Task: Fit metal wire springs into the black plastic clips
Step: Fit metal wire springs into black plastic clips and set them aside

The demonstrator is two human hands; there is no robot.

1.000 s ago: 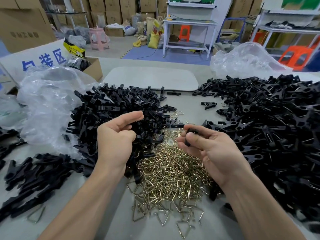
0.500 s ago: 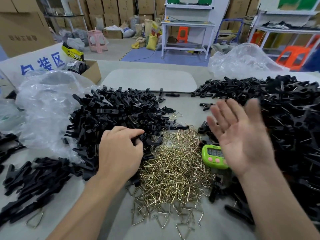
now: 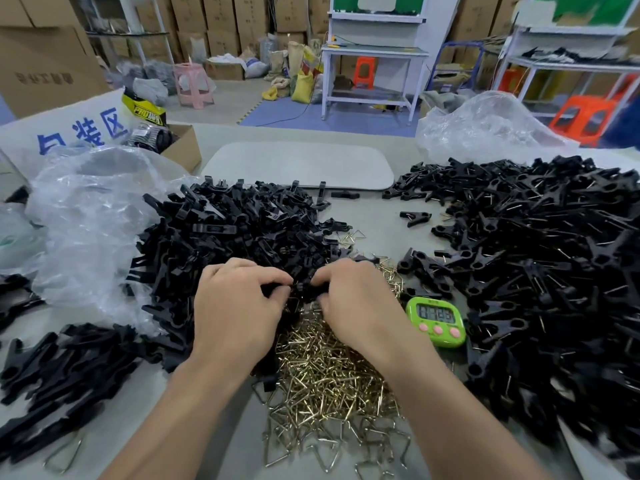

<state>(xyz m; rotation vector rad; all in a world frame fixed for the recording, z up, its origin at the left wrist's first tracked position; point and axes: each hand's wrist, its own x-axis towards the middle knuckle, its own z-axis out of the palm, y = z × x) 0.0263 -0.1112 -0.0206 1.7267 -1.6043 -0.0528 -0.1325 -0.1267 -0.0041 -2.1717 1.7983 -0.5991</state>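
- Your left hand and right hand meet fingertip to fingertip. Both have their fingers curled and pinch the black clip piece over the far edge of the wire springs.
- I cannot tell whether a spring already sits in it, because your fingers hide the joint.
- If the plastic is skewed when you press, the spring may jump free and vanish into the heap below.
- The springs lie tangled, so picking one may drag up others hooked to it.
- The green timer sits just beside your right wrist, and a sweep to the right could knock it.
- The clip piece looks like matt, hard plastic, with only a sliver showing.
- The springs are thin brassy wire bent into open triangles.
- The pile of loose clip parts lies just beyond your left hand.
- The right-hand clip pile glints with wire, so those look fitted.
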